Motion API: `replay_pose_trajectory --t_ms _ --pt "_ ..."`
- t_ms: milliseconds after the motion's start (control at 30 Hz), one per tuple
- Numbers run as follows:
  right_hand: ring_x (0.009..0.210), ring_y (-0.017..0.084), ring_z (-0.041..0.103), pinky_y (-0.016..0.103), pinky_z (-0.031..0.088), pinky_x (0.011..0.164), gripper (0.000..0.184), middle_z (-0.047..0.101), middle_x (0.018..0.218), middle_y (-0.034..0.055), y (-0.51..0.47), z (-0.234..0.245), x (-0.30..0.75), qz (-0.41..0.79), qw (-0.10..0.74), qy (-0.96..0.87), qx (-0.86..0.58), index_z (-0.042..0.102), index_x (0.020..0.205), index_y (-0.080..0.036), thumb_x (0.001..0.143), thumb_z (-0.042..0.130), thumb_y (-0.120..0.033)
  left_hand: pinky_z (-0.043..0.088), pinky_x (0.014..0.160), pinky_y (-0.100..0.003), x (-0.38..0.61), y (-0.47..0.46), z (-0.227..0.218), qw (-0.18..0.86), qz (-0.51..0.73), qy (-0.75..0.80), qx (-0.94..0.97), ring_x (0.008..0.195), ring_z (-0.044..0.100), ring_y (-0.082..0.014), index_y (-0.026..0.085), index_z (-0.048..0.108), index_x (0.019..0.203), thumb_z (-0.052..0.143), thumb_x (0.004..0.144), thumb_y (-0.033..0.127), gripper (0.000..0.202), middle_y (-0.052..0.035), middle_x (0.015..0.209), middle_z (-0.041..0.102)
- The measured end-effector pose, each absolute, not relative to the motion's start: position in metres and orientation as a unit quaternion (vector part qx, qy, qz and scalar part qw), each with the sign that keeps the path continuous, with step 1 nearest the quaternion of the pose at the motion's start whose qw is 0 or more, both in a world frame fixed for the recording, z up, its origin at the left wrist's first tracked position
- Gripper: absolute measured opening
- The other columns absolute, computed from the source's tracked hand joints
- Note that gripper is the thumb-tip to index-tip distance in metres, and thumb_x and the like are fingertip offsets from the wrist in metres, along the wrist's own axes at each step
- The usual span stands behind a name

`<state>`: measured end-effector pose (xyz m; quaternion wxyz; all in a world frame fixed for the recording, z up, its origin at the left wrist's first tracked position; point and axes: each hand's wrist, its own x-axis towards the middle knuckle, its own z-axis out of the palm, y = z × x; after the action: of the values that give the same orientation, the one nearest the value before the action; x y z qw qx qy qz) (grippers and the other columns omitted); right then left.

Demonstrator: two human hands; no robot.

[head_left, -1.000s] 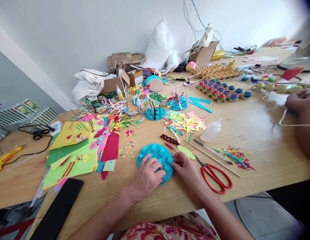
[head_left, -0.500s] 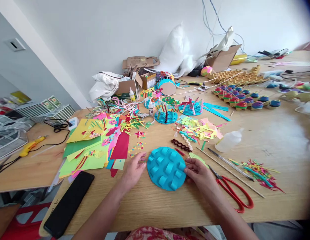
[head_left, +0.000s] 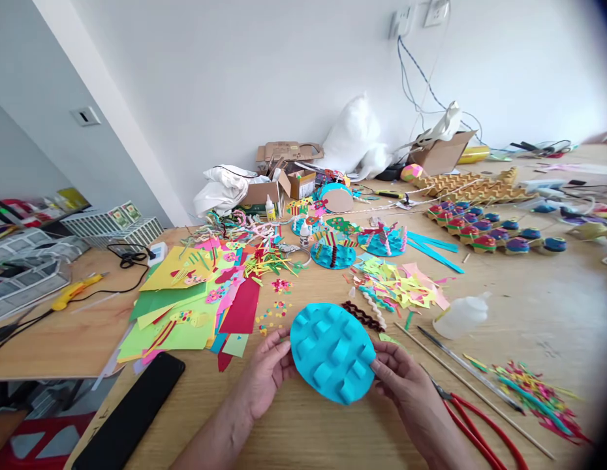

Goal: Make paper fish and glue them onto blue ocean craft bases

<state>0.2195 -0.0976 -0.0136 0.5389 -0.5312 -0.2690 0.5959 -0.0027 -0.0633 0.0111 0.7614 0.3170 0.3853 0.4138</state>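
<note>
A round blue paper disc [head_left: 333, 351] with several raised paper loops on it is tilted up off the wooden table [head_left: 313, 431]. My left hand [head_left: 267, 372] grips its left edge and my right hand [head_left: 406, 385] grips its right edge, fingers closed on the rim. Red-handled scissors [head_left: 480, 431] lie on the table just right of my right hand. A brown wavy strip [head_left: 365, 316] lies just beyond the disc.
Stacked coloured paper sheets [head_left: 186, 307] and paper scraps lie to the left, a black phone [head_left: 132, 411] at the near left edge. More decorated blue discs [head_left: 333, 251], a glue bottle [head_left: 463, 314], thin sticks [head_left: 460, 356], painted egg-carton pieces [head_left: 494, 232] and boxes fill the back.
The disc lay flat under both hands a second ago. Now both hands hold it by its edges, lifted and tilted. The view has tipped upward.
</note>
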Motion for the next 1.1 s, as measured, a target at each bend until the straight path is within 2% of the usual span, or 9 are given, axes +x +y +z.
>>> replay_pose_trajectory --t_ms 133,367,533,700,800,900,1100 --pt "0.052 0.009 0.052 0.017 0.037 0.040 0.040 0.060 0.063 -0.0028 -0.094 -0.019 0.213 0.617 0.540 -0.264 -0.508 0.054 0.084 -0.019 0.056 0.075 -0.040 0.047 0.070 -0.029 -0.006 -0.058 0.015 0.756 0.427 0.384 0.314 0.078 0.062 -0.0162 0.018 0.057 0.094 0.063 0.071 0.033 0.028 -0.0045 0.086 0.065" --pt "0.056 0.009 0.057 0.014 0.037 0.041 0.030 0.063 0.063 -0.0016 -0.079 0.000 0.213 0.643 0.461 -0.314 -0.525 0.058 0.078 -0.017 0.064 0.068 -0.042 0.047 0.066 -0.028 -0.008 -0.026 0.023 0.747 0.450 0.382 0.305 0.078 0.062 -0.0193 0.015 0.059 0.093 0.066 0.070 0.026 0.027 -0.0072 0.085 0.066" --pt "0.053 0.007 0.059 0.011 0.038 0.039 0.032 0.064 0.061 -0.0029 -0.054 0.009 0.209 0.649 0.512 -0.270 -0.493 0.055 0.074 -0.017 0.058 0.075 -0.036 0.047 0.079 -0.032 -0.005 -0.017 0.021 0.742 0.503 0.377 0.235 0.089 0.061 -0.0198 0.014 0.050 0.108 0.049 0.083 0.022 0.026 -0.0123 0.099 0.064" --pt "0.052 0.010 0.062 0.012 0.044 0.037 0.037 0.065 0.060 0.0000 -0.029 0.005 0.198 0.647 0.555 -0.205 -0.482 0.053 0.068 -0.015 0.047 0.081 -0.026 0.044 0.086 -0.030 -0.004 -0.028 0.014 0.772 0.477 0.387 0.160 0.098 0.059 -0.0195 0.012 0.041 0.119 0.042 0.086 0.019 0.033 -0.0164 0.111 0.057" --pt "0.051 0.010 0.062 0.012 0.046 0.037 0.032 0.065 0.059 -0.0013 -0.018 0.000 0.192 0.635 0.579 -0.182 -0.478 0.054 0.067 -0.015 0.050 0.080 -0.020 0.044 0.087 -0.030 0.004 -0.030 0.016 0.772 0.486 0.382 0.148 0.100 0.058 -0.0198 0.012 0.040 0.121 0.043 0.086 0.016 0.036 -0.0165 0.119 0.052" --pt "0.052 0.010 0.063 0.011 0.047 0.039 0.026 0.063 0.055 -0.0030 -0.008 -0.005 0.185 0.628 0.592 -0.167 -0.476 0.051 0.064 -0.017 0.055 0.076 -0.015 0.044 0.086 -0.030 0.016 -0.023 0.021 0.774 0.494 0.364 0.159 0.099 0.058 -0.0186 0.015 0.042 0.119 0.043 0.085 0.013 0.034 -0.0125 0.125 0.048" --pt "0.052 0.009 0.063 0.011 0.049 0.041 0.022 0.061 0.051 -0.0039 0.003 -0.008 0.177 0.622 0.605 -0.148 -0.475 0.051 0.059 -0.018 0.061 0.069 -0.008 0.046 0.081 -0.028 0.036 -0.005 0.021 0.772 0.498 0.362 0.158 0.090 0.060 -0.0157 0.015 0.044 0.114 0.042 0.085 0.011 0.030 -0.0117 0.118 0.052"
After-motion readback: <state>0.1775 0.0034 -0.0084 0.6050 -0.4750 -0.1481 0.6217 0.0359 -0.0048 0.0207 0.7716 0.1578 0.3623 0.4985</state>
